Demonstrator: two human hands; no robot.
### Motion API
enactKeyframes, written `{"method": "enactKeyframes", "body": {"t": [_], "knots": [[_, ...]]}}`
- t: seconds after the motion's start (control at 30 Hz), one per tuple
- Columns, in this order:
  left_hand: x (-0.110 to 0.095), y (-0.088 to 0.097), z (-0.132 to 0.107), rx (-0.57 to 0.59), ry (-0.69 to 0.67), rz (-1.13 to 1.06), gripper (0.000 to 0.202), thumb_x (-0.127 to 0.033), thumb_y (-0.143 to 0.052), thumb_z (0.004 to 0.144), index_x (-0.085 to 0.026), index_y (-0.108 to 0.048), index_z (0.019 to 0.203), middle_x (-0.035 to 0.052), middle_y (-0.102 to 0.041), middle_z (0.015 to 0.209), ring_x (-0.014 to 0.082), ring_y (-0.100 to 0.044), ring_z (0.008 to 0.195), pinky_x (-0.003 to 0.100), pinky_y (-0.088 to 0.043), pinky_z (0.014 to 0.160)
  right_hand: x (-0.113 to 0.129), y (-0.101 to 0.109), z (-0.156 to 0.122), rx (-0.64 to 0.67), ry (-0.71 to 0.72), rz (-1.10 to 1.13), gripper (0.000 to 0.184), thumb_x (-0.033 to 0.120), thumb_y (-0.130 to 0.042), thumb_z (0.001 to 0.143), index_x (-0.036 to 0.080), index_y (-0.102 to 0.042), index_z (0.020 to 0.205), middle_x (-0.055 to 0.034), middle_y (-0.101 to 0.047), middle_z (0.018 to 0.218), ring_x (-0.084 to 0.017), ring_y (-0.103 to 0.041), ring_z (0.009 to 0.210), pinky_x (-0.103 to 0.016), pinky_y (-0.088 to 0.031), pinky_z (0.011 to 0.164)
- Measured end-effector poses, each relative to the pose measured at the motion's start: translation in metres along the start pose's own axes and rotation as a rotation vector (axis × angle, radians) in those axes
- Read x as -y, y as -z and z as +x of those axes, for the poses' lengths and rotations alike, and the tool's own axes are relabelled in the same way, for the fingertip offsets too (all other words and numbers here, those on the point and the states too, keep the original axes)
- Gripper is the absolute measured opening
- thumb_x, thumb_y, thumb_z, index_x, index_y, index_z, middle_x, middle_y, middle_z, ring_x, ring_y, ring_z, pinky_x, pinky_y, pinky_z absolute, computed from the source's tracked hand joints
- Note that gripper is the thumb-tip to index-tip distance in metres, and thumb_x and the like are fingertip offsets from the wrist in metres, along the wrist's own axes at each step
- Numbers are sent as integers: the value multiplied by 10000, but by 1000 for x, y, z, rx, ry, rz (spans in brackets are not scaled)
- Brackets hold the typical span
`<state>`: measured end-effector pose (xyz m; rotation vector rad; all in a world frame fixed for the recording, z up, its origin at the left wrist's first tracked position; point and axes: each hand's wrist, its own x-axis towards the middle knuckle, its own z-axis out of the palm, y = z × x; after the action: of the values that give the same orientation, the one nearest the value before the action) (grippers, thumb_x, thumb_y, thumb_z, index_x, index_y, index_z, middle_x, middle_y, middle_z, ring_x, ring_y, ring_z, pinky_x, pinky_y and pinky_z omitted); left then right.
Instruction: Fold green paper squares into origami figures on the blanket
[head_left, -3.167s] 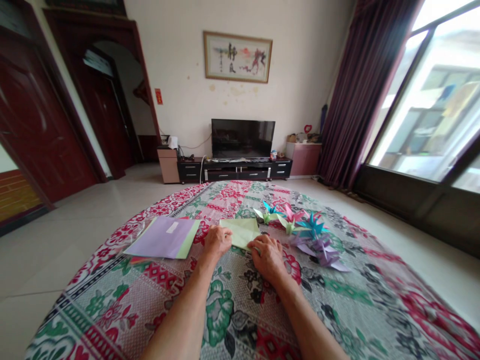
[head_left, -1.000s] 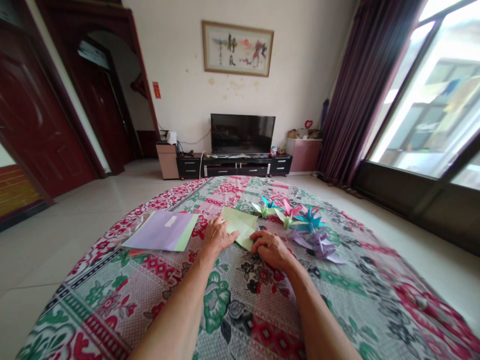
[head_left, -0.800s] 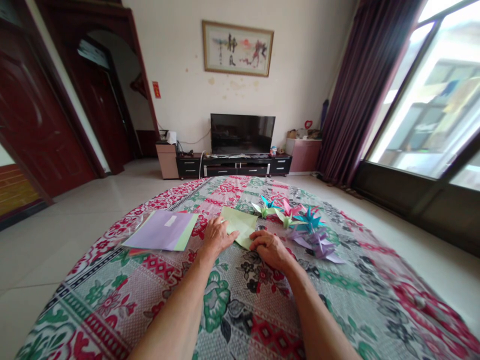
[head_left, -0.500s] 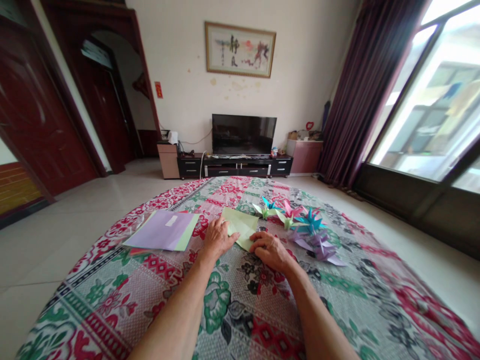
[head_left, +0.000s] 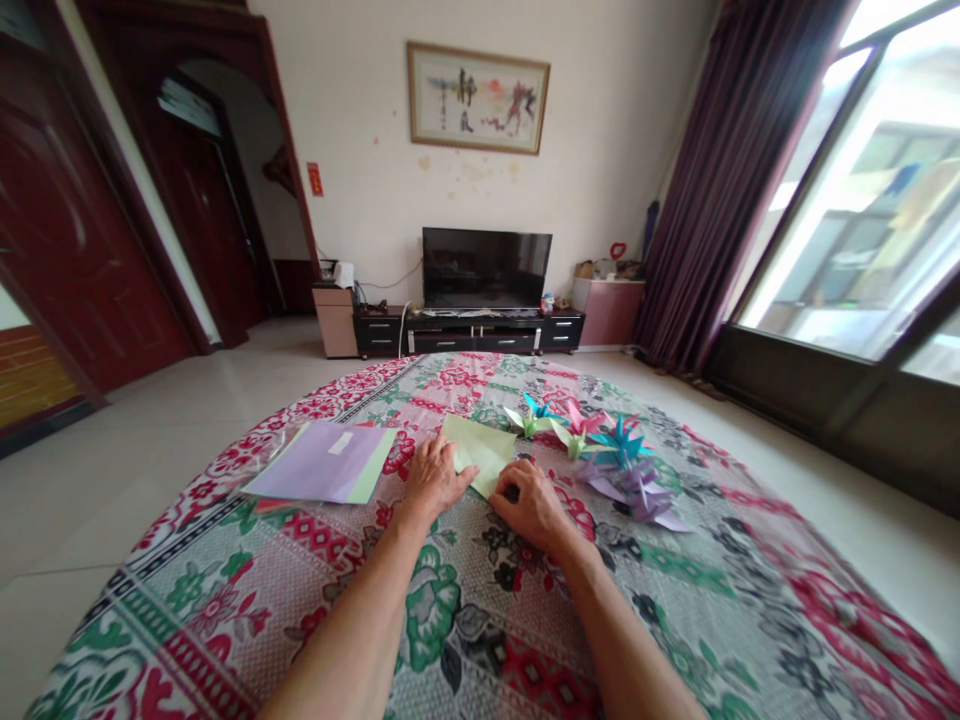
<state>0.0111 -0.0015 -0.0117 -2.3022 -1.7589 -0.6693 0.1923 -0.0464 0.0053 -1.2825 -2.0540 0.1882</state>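
A light green sheet of paper (head_left: 484, 452) lies on the tablecloth in front of me, turned at an angle. On its left side rests my left hand (head_left: 437, 475), fingers on the edge and thumb spread out over the paper. My right hand (head_left: 531, 503) is at the paper's near right edge, with fingers curled and thumb and fingertips closed at that edge. The fingertips partly hide the near corner. To the right stand several folded paper cranes: green (head_left: 576, 440), blue (head_left: 622, 443), pink (head_left: 585, 416) and purple (head_left: 649, 497).
A stack of coloured paper with a purple sheet (head_left: 315, 465) on top and a small white label lies to the left. The round table has a flowered cloth (head_left: 435, 605). Beyond it stand a television (head_left: 486, 270) and a low black cabinet (head_left: 450, 340).
My right hand has shifted slightly left along the paper's near edge, and its fingers have curled in more. The left hand stays almost in place.
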Motion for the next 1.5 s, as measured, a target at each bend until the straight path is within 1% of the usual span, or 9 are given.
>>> {"method": "enactKeyframes", "body": {"t": [0.3,0.47,0.57,0.87,1.03,1.13,1.23,1.4,1.5], "knots": [[-1,2,0,7,22,-15,441,-502,-524,799,-178,-560,1095,108,-561,1126,259,-482,1083,384,-358,962,-2,4,0,45,23,57,10,163,-635,679,173,-635,678,-50,-595,812,-162,-529,786,-290,-409,766],[-2,1,0,-3,19,-10,486,-519,-473,822,-145,-552,1122,126,-556,1157,260,-479,1095,383,-361,970,1,5,-2,73,33,63,143,150,-620,704,213,-686,815,-55,-589,932,-175,-538,871,-311,-409,808],[-1,0,-1,-21,17,3,490,-517,-469,824,-140,-554,1125,136,-538,1207,267,-467,1121,390,-361,975,0,4,-2,99,64,56,155,171,-594,747,240,-704,832,-48,-591,962,-171,-541,877,-317,-407,813],[-2,-1,-1,-29,30,-1,490,-510,-507,806,-150,-565,1133,129,-499,1290,274,-453,1147,393,-349,991,4,2,-2,65,66,-60,123,234,-596,766,266,-715,773,-35,-632,984,-192,-529,892,-379,-352,853],[-2,2,0,-7,34,-14,500,-532,-475,815,-158,-570,1133,121,-514,1262,268,-459,1127,395,-336,999,15,1,2,66,89,-90,163,196,-533,800,213,-666,706,-28,-654,827,-178,-526,856,-340,-324,830],[-3,4,0,-7,41,-23,475,-526,-490,808,-179,-578,1120,108,-527,1242,269,-455,1127,397,-331,999,14,-2,4,104,47,-72,138,133,-532,760,199,-649,729,-33,-630,793,-164,-526,806,-302,-338,784],[-4,6,0,2,48,-31,487,-532,-491,804,-177,-573,1127,109,-522,1249,271,-445,1136,399,-332,996,10,-5,4,123,34,-42,169,116,-540,739,221,-662,791,-29,-620,855,-169,-520,839,-302,-342,799],[-5,6,-2,15,90,-44,497,-534,-493,801,-185,-559,1149,111,-502,1286,290,-425,1155,430,-345,973,7,-6,3,143,26,-9,302,89,-463,804,274,-690,878,-24,-623,925,-169,-517,887,-319,-336,830],[-5,6,-2,25,94,-40,481,-523,-528,783,-208,-557,1146,100,-501,1287,296,-420,1159,432,-349,962,5,-8,3,130,27,-32,316,128,-443,846,298,-695,927,-31,-627,918,-174,-520,872,-326,-343,812]]}}
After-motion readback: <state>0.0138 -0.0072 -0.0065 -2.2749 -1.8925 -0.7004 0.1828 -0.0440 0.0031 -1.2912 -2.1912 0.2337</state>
